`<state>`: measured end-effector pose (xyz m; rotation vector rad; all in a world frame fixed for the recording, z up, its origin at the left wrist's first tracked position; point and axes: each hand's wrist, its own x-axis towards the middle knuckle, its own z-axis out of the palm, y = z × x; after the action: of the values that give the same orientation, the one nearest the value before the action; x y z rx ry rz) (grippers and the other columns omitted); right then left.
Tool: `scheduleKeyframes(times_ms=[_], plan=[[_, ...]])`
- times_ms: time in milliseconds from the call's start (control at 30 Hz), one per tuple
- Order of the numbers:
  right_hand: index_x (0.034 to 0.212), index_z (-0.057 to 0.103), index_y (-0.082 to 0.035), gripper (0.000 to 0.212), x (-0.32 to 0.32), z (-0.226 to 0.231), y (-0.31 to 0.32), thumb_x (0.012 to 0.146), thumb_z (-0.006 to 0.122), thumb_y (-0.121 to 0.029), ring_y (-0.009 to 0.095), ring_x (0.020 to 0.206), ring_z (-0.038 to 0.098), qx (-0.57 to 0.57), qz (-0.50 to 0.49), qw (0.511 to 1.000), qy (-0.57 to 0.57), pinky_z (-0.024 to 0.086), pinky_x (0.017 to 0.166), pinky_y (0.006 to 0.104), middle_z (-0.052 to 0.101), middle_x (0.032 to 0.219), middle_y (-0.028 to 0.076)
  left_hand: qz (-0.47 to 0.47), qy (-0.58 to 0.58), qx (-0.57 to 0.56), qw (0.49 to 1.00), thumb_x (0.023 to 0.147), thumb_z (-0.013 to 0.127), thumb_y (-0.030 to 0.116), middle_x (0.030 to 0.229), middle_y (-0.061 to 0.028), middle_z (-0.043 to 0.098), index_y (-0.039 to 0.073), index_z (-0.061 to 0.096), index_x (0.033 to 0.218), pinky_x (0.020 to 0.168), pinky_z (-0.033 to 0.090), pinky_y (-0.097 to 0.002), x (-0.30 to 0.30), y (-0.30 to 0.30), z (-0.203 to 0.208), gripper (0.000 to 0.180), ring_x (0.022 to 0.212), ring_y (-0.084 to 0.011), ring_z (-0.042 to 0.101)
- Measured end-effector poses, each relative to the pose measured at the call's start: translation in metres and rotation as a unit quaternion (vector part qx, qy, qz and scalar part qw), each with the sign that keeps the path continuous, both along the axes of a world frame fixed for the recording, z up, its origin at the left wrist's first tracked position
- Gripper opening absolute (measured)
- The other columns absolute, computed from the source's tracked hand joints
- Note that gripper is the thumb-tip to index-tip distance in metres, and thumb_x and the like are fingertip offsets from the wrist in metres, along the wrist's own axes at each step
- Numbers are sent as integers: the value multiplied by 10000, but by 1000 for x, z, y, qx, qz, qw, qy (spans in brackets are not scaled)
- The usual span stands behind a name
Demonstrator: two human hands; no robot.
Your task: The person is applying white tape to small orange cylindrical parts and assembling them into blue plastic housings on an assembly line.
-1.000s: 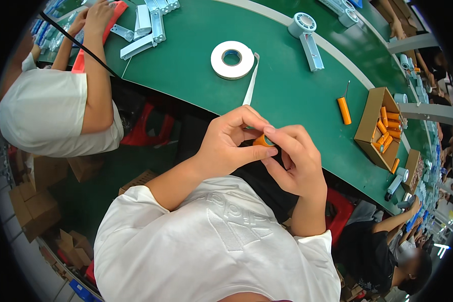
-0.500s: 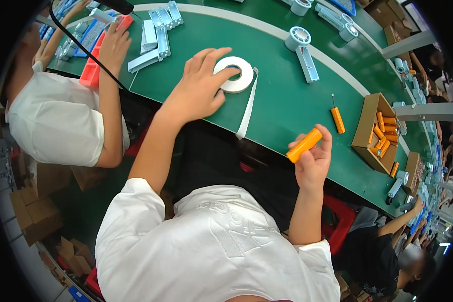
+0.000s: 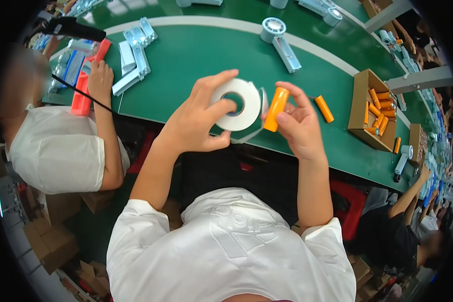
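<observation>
My left hand (image 3: 199, 113) grips a roll of white tape (image 3: 251, 108), with a finger through its core. A loose strip of tape (image 3: 251, 135) trails from the roll toward my right hand. Between the thumb and fingers of my right hand (image 3: 302, 126) is an orange cylindrical battery (image 3: 276, 109), held upright close to the roll. Whether the strip touches the battery I cannot tell. Just right of that hand, a second orange battery (image 3: 324, 109) lies on the green table (image 3: 196, 55).
A cardboard box (image 3: 358, 103) of orange batteries stands at the right. Pale blue plastic housings (image 3: 136, 55) lie at the left, and another housing (image 3: 287, 54) lies farther back. A co-worker's hand (image 3: 100, 80) rests by a red tray (image 3: 80, 98) on the left.
My left hand has lifted the tape roll off the table and brought it nearer. My right hand has moved up and left, turning the battery upright beside the roll.
</observation>
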<state>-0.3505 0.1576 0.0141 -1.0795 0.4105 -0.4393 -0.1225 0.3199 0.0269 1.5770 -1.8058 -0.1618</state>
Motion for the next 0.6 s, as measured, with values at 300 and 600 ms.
scheduleKeyframes(times_ms=[300, 600], plan=[[1489, 556, 0, 692, -17, 12, 28, 845, 771, 135, 199, 872, 746, -68, -81, 993, -51, 547, 659, 180, 749, 1075, 187, 142, -39, -48, 988, 766, 840, 327, 1664, -233, 343, 41, 645, 1129, 1165, 408, -489, -23, -21, -45, 501, 1419, -433, 398], [1462, 601, -23, 647, -39, -20, 77, 860, 793, 118, 106, 806, 697, -88, -30, 994, 56, 413, 577, 140, 769, 1035, 126, 131, 156, -99, 974, 764, 873, 272, 1629, -265, 334, 23, 625, 1062, 1144, 408, -496, -48, -33, -44, 462, 1380, -464, 387]])
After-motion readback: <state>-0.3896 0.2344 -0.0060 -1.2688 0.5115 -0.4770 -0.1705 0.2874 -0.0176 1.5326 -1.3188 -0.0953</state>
